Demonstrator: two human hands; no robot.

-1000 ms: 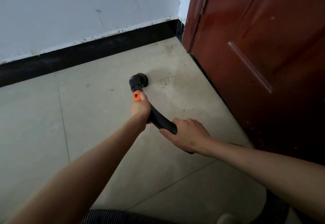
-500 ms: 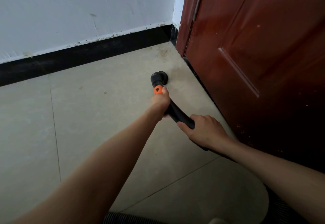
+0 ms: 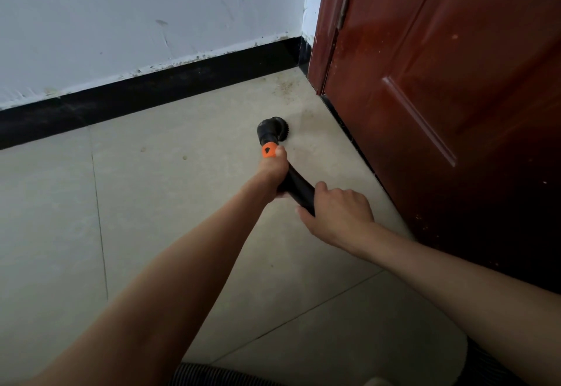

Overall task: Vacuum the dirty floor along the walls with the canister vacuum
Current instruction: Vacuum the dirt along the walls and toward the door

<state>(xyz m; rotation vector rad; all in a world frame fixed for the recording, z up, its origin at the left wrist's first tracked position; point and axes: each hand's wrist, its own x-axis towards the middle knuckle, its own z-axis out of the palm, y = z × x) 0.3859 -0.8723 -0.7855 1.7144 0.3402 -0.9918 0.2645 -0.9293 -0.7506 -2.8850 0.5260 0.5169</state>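
Black brush nozzle (image 3: pixel 271 130) sits on the floor (image 3: pixel 188 203) beside the door (image 3: pixel 425 82), our left hand (image 3: pixel 273 170) and right hand (image 3: pixel 340 209) gripping the wand (image 3: pixel 299 187) to steer into the dusty corner.

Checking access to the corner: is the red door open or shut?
Cannot tell. The red door stands right of the brush nozzle; its hinge side meets the corner, but the latch edge is out of view.

Glossy wooden door (image 3: pixel 455 82), matt (dusty) tile floor (image 3: pixel 182 203).
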